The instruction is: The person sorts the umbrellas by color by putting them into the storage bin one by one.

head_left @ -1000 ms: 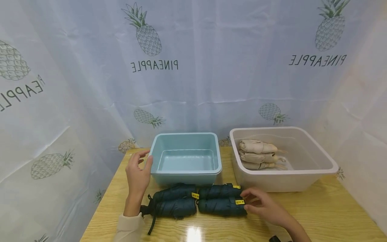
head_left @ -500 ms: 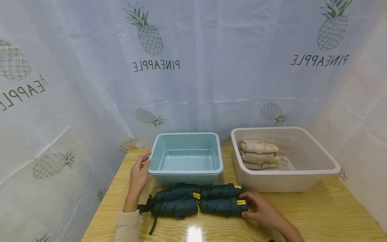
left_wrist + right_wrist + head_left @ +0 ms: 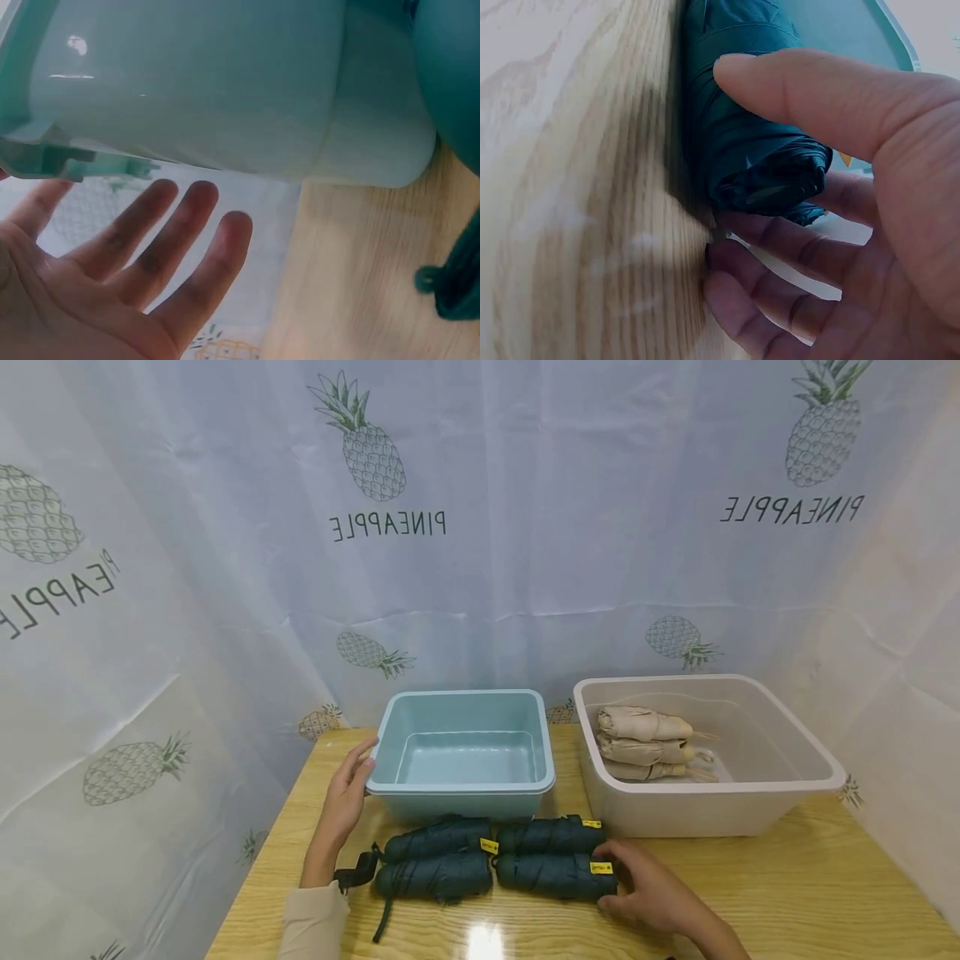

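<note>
Several dark teal folded umbrellas lie on the table in two pairs, end to end. At the right end of the front right umbrella (image 3: 551,877), my right hand (image 3: 651,892) has its thumb along one side and its fingers curled round the other. The right wrist view shows the thumb (image 3: 780,82) against the rolled cloth of that umbrella (image 3: 742,124). At the left side of a light blue bin (image 3: 461,788), my left hand (image 3: 345,797) reaches to the rim. Its fingers (image 3: 206,270) are extended and spread beneath the bin's wall, most of them apart from it.
A larger off-white bin (image 3: 690,814) stands at the back right, holding several beige folded umbrellas (image 3: 645,724). The front left umbrella (image 3: 435,877) has a dark strap (image 3: 382,921) trailing onto the wooden table (image 3: 420,939). A pineapple-print curtain (image 3: 525,568) hangs behind.
My left hand has come in to the blue bin's left rim from just off it. My right hand has drawn closer round the end of the front right umbrella. The umbrellas lie where they were.
</note>
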The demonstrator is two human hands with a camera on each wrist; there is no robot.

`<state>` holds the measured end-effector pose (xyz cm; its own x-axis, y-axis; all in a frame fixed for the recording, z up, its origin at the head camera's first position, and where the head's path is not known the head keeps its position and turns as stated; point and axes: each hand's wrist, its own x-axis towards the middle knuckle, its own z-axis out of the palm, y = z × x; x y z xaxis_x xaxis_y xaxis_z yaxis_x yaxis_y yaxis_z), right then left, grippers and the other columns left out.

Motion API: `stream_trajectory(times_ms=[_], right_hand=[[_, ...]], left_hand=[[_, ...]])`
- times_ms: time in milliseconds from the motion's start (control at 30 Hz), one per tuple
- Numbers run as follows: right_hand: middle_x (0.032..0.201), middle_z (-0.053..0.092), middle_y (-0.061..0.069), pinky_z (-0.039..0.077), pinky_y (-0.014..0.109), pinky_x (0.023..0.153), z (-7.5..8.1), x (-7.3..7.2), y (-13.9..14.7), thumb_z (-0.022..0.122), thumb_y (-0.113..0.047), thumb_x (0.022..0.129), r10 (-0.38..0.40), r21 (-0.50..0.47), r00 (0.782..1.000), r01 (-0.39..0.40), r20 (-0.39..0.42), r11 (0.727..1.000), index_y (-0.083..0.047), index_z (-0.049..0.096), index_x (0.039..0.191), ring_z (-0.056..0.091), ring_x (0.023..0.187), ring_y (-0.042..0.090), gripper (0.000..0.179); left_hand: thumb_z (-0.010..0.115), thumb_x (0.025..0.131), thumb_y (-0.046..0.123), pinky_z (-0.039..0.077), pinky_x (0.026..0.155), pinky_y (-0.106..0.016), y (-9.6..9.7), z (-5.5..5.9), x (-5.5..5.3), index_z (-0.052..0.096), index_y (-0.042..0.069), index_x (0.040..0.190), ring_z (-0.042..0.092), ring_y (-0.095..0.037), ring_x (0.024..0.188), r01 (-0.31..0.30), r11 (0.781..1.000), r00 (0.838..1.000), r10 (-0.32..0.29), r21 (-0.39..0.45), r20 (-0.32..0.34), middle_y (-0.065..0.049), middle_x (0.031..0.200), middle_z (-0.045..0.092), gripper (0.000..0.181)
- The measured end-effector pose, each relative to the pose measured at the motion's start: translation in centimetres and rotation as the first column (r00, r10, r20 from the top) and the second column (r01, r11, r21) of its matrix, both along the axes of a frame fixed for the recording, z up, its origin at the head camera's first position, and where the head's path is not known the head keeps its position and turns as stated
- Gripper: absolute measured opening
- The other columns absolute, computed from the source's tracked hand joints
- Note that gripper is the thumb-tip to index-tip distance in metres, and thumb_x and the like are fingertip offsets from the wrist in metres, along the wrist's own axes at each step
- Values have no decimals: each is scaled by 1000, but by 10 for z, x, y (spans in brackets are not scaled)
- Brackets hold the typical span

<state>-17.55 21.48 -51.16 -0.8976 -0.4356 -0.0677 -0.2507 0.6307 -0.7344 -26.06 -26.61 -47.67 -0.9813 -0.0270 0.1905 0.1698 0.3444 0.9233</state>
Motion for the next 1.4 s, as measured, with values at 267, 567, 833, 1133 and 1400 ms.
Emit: stream_trajectory(times_ms=[267, 567, 833, 1133, 1400], right_hand=[[132, 64, 13, 51, 37, 91, -1, 2, -5, 88, -41, 77, -27, 48, 999, 29, -38, 998, -12, 64, 125, 59, 117, 30, 61], [115, 66, 5, 51, 24, 77, -7, -3, -7, 87, -40, 79, -24, -11, 999, 24, -25, 1000, -12, 65, 120, 59, 95, 9, 54], [112, 63, 11, 52, 23, 72, -1, -2, -7, 86, -33, 82, -31, -126, 999, 29, -11, 992, -6, 63, 122, 58, 87, 5, 53], [122, 56, 26, 59, 26, 74, 1, -3, -8, 84, -17, 84, -20, -333, 998, 40, 65, 942, 0, 58, 125, 66, 91, 11, 51], [136, 47, 35, 61, 31, 80, 6, -2, -10, 78, -11, 89, 50, -477, 975, 61, 217, 877, 3, 51, 134, 72, 103, 27, 54]], left_hand=[[34, 113, 34, 56, 86, -26, -2, -5, 0, 33, 18, 160, 62, -31, 116, 103, 988, 995, -103, 115, -2, -27, 142, 51, 50], [30, 113, 38, 53, 93, -44, -6, -9, -1, 30, 22, 161, 57, -37, 121, 116, 987, 993, -118, 113, 18, -22, 146, 45, 50], [31, 112, 38, 51, 97, -51, -7, -8, -1, 30, 26, 161, 52, -43, 129, 106, 985, 993, -111, 136, 31, -18, 153, 40, 50], [32, 112, 38, 51, 97, -51, -8, -10, -2, 31, 27, 160, 51, -42, 130, 98, 985, 994, -105, 143, 43, -18, 152, 41, 49], [35, 112, 37, 50, 98, -63, -5, -10, -2, 32, 28, 160, 48, -44, 134, 92, 982, 993, -103, 162, 60, -14, 160, 33, 49]])
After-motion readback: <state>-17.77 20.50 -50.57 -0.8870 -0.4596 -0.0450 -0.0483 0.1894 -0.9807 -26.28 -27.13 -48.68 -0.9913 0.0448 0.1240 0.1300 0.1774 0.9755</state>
